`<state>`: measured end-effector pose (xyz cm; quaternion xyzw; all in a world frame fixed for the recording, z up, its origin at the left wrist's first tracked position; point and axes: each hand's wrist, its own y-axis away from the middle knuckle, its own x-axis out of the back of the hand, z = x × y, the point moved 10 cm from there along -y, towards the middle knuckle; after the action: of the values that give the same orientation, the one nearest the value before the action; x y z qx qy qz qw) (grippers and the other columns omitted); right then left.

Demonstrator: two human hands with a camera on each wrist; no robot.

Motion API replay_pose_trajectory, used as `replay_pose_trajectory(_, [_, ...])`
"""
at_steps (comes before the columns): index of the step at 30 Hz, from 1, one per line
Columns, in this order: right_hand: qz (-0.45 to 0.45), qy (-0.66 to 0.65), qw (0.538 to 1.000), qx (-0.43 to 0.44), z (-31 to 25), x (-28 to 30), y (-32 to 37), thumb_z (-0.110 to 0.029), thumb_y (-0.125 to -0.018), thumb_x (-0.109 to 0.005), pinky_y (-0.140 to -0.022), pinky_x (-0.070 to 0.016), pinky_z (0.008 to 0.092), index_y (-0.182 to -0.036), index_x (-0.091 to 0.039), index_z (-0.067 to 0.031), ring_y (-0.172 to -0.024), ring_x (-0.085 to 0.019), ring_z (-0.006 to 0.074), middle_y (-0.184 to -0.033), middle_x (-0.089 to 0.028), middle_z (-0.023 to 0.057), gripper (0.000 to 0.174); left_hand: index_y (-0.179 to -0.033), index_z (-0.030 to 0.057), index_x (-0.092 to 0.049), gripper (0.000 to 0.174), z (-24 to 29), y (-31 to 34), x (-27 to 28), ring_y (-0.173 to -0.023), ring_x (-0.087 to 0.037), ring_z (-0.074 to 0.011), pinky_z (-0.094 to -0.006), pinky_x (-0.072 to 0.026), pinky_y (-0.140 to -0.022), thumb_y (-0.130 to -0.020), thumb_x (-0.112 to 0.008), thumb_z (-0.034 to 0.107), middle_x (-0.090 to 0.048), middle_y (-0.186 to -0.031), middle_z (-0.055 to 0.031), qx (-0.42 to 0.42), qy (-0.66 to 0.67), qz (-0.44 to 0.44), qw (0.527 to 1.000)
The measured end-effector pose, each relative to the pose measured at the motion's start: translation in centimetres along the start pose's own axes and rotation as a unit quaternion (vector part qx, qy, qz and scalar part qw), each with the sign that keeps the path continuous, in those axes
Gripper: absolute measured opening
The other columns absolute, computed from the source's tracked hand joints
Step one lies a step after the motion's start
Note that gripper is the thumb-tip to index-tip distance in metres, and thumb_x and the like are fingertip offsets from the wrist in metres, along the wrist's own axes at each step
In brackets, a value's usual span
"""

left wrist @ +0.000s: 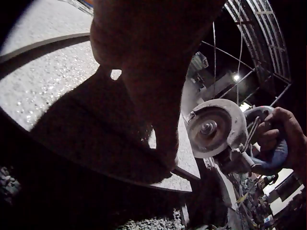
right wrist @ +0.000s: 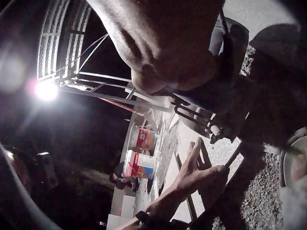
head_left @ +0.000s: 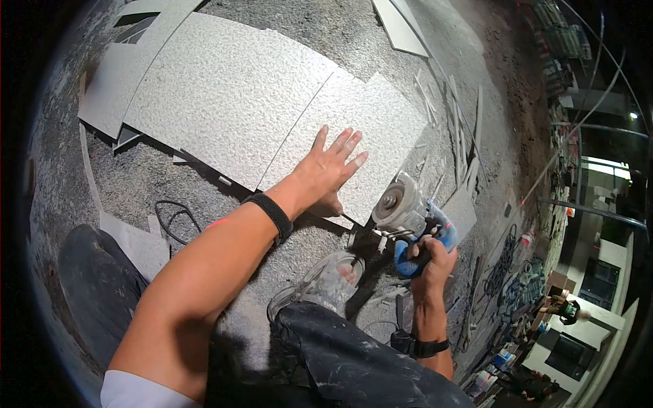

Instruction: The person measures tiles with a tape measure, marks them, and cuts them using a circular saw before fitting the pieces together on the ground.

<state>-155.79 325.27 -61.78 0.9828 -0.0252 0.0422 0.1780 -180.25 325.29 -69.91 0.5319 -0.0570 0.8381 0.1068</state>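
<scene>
Two hands (head_left: 330, 170) — on slab (head_left: 386, 126); on grinder (head_left: 403, 205)

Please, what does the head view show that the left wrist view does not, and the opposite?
Only head: the dusty shoe, the dark trousers and a person in the background.
Only left wrist: the ribbed metal structure overhead.
Both: the disc cutter gripped by the right hand, and the left hand on the pale panels.

This looks like a building site outside in the dark, with gritty gravel (head_left: 163, 178) under and around the big speckled slab (head_left: 224, 81), thin cut strips (head_left: 457, 119) near it, and metal poles (head_left: 598, 129), buckets (right wrist: 140, 165) and a bright lamp (right wrist: 46, 90) well apart from it.
</scene>
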Motion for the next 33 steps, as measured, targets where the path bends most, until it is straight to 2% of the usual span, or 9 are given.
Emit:
replay_pose_trajectory(2, [0.010, -0.017, 1.000, 0.009, 0.3, 0.7, 0.0, -0.002, -0.082, -0.059, -0.051, -0.0485, 0.0320, -0.102, -0.055, 0.0002, -0.053, -0.055, 0.0179, -0.074, -0.058, 0.0070, 0.020, -0.153, 0.0080, -0.035, 0.123, 0.1, 0.0, 0.1, -0.152, -0.018, -0.0395, -0.0671, -0.0162, -0.118, -0.053, -0.092, 0.053, -0.022, -0.162, -0.0243, -0.001, 0.000, 0.000, 1.000])
replay_pose_trajectory(18, [-0.018, -0.002, 1.000, -0.011, 0.9, 0.6, 1.4, -0.002, -0.082, -0.059, -0.053, -0.0485, 0.0310, -0.101, -0.054, -0.0004, -0.057, -0.055, 0.0164, -0.076, -0.058, 0.0058, 0.020, -0.152, 0.0077, -0.036, 0.123, 0.0, 0.1, 0.2, -0.152, -0.017, -0.0395, -0.0666, -0.0170, -0.118, -0.054, -0.091, 0.055, -0.022, -0.162, -0.0240, -0.001, -0.006, -0.003, 1.000])
replay_pose_trajectory(20, [0.004, 0.000, 1.000, 0.020, 0.5, 0.7, 1.5, -0.004, -0.082, -0.056, -0.051, -0.0470, 0.0328, -0.088, -0.056, 0.0007, -0.051, -0.055, 0.0190, -0.065, -0.057, 0.0090, 0.008, -0.152, 0.0076, -0.036, 0.122, 0.0, 0.1, 0.1, -0.152, -0.017, -0.0395, -0.0665, -0.0172, -0.118, -0.054, -0.091, 0.055, -0.022, -0.162, -0.0240, -0.002, -0.008, -0.001, 1.000])
replay_pose_trajectory(33, [0.009, 0.010, 1.000, 0.010, 0.7, 0.5, 2.3, -0.006, -0.082, -0.058, -0.051, -0.0482, 0.0333, -0.089, -0.056, 0.0009, -0.052, -0.056, 0.0191, -0.065, -0.057, 0.0089, 0.009, -0.153, 0.0084, -0.034, 0.123, 0.1, 0.1, 0.4, -0.152, -0.017, -0.0395, -0.0659, -0.0176, -0.118, -0.054, -0.090, 0.055, -0.022, -0.162, -0.0228, -0.001, -0.013, -0.011, 1.000])
